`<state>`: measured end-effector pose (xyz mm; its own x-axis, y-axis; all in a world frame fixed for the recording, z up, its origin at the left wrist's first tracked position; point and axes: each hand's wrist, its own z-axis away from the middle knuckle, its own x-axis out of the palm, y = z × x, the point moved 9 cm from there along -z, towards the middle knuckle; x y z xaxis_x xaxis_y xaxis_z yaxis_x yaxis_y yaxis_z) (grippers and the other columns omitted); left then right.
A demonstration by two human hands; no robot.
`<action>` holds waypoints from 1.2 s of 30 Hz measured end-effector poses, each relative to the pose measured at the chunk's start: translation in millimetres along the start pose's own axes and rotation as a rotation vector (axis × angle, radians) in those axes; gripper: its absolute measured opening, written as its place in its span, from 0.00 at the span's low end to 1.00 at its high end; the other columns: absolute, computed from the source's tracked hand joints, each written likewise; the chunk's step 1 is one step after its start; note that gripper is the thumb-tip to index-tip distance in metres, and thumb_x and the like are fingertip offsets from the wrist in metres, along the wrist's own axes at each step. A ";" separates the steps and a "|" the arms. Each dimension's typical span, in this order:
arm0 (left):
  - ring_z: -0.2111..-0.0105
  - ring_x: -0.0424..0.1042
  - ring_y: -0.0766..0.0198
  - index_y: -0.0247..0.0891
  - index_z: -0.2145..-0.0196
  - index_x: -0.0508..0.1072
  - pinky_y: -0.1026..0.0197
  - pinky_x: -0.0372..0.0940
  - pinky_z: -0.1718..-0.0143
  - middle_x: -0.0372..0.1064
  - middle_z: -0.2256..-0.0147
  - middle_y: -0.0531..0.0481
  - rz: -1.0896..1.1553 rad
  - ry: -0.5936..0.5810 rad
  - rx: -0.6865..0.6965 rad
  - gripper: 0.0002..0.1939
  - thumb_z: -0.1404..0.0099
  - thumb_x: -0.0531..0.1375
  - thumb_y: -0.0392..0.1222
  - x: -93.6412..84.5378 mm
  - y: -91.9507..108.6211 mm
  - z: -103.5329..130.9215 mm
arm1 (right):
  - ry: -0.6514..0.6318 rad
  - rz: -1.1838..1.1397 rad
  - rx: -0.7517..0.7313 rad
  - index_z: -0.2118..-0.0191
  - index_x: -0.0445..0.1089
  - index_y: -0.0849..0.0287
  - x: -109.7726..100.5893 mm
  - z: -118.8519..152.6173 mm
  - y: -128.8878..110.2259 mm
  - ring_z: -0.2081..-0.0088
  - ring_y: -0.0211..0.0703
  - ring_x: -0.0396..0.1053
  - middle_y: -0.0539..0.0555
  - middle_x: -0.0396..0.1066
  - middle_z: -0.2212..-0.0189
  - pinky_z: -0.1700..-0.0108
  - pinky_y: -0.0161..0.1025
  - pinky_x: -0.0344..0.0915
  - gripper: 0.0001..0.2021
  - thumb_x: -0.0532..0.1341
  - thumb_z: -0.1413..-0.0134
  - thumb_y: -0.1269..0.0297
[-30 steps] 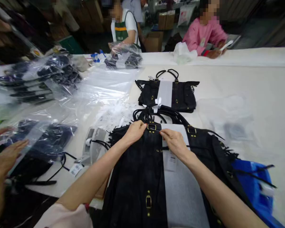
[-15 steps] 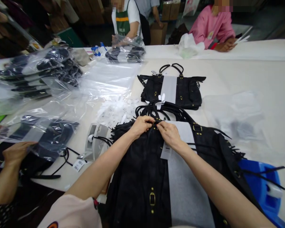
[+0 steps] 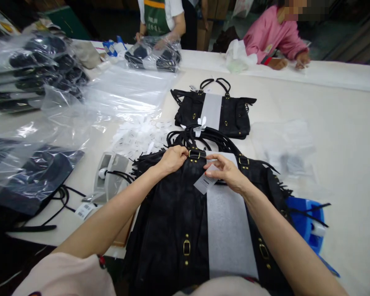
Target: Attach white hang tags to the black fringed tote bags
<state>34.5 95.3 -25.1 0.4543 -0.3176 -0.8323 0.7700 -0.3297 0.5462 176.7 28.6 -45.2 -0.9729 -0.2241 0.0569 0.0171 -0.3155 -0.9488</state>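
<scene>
The left hand [image 3: 174, 159] pinches the black fringed handbag [image 3: 169, 213] beneath both hands, beside its gold metal buckle [image 3: 194, 154]; the half-curled right hand [image 3: 223, 169] touches a white paper tag [image 3: 204, 184], grip unclear. Left beyond them, clear plastic sleeves [image 3: 59, 96] hold dark goods [image 3: 51, 45].

Pale pink sleeve [image 3: 66, 276], dark-red trim

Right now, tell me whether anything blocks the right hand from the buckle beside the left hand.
Nothing visible blocks the right hand from the buckle. The white tag sits just below that gap, and the left hand is on the buckle's other side.
</scene>
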 end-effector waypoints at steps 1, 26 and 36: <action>0.68 0.69 0.64 0.36 0.69 0.74 0.64 0.62 0.64 0.71 0.70 0.50 -0.007 -0.004 -0.001 0.13 0.47 0.51 0.31 -0.1 0.3 0.1 | 0.023 0.010 -0.046 0.59 0.62 0.55 -3.0 3.4 -0.1 0.65 0.40 0.67 0.51 0.68 0.64 0.63 0.38 0.64 0.26 0.69 0.69 0.64; 0.67 0.69 0.58 0.37 0.68 0.70 0.61 0.61 0.67 0.67 0.69 0.45 -0.395 -0.059 -0.047 0.11 0.40 0.49 0.40 -7.0 12.8 12.1 | 0.392 0.902 -0.441 0.61 0.69 0.56 -44.7 47.7 -9.7 0.64 0.42 0.69 0.54 0.71 0.66 0.59 0.40 0.65 0.10 0.52 0.45 0.64; 0.71 0.67 0.67 0.34 0.85 0.62 0.66 0.61 0.69 0.69 0.68 0.49 0.182 0.068 0.168 0.08 0.52 0.54 0.29 -17.5 41.4 10.9 | 0.221 1.033 -0.643 0.65 0.67 0.59 10.2 15.5 -45.8 0.60 0.44 0.65 0.58 0.69 0.63 0.58 0.43 0.61 0.08 0.51 0.46 0.67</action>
<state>53.5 77.5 13.0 0.6125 -0.3262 -0.7200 0.5903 -0.4170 0.6911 169.6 26.5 3.7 -0.5897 0.0817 -0.8035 0.7444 0.4409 -0.5015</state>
